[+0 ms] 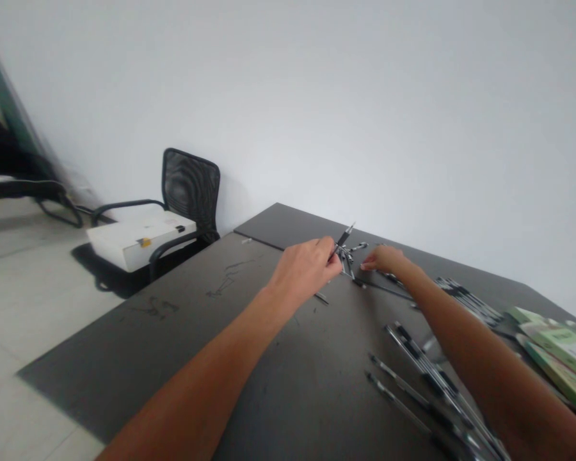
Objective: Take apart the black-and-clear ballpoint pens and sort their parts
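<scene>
1. The left hand [302, 269] is closed around a slim black pen [344, 238]. The pen's long axis tilts up and away from the fist, toward the far side of the table.
2. The right hand [381, 259] is open, palm down with the fingers extended, and shows no grip on anything.
3. A small heap of black-and-white pens [349, 258] lies between the two hands. The left hand is slightly nearer, with its pen rising just beside the heap. The pens cross at mixed angles, and their ends are too small to make out.
4. A long thin pen [386, 289] lies just below the right hand.
5. Loose pens [403, 390] lie toward the lower right, beneath the right forearm.
6. Farther right are a tight row of pens [468, 301] and green-covered booklets [557, 346].
7. Beyond the scuffed dark table [148, 346] stands a black mesh office chair [191, 189] with a white box [139, 242] on its seat.
</scene>
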A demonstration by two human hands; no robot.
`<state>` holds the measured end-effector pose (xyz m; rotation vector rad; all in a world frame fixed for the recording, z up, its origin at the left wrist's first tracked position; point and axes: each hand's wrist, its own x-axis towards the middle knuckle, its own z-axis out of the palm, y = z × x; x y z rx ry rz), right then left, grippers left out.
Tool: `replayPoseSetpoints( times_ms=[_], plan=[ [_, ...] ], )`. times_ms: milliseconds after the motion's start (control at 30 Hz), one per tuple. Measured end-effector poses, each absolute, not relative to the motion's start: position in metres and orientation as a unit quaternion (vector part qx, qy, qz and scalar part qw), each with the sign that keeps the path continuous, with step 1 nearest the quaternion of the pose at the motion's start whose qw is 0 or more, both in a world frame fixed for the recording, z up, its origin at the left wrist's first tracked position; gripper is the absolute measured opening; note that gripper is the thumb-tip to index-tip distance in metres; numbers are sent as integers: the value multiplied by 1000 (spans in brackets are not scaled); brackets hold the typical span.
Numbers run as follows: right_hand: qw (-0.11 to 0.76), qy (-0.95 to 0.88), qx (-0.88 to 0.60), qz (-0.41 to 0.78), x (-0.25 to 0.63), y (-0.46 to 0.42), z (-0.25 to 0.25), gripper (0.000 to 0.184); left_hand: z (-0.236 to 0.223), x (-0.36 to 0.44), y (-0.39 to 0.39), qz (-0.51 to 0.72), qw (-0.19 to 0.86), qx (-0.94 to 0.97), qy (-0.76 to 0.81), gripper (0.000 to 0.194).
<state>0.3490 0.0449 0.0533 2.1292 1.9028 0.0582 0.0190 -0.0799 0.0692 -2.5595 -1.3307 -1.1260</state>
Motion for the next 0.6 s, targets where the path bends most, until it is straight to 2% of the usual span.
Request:
replayPoseSetpoints(
  times_ms=[167,300,500,600],
  plan=[
    [131,656,743,24,342,38,55,39,70,19,-81,-363,19,-827,-430,17],
    [91,661,744,26,333,32,55,37,69,20,-79,-367,16,-828,-424,15],
    [-84,677,731,28,335,-14,73,31,65,26,-84,-377,3,-839,-393,10],
    [-195,682,705,3,339,-70,87,42,62,36,-94,-384,-5,-849,-364,7]
  ],
)
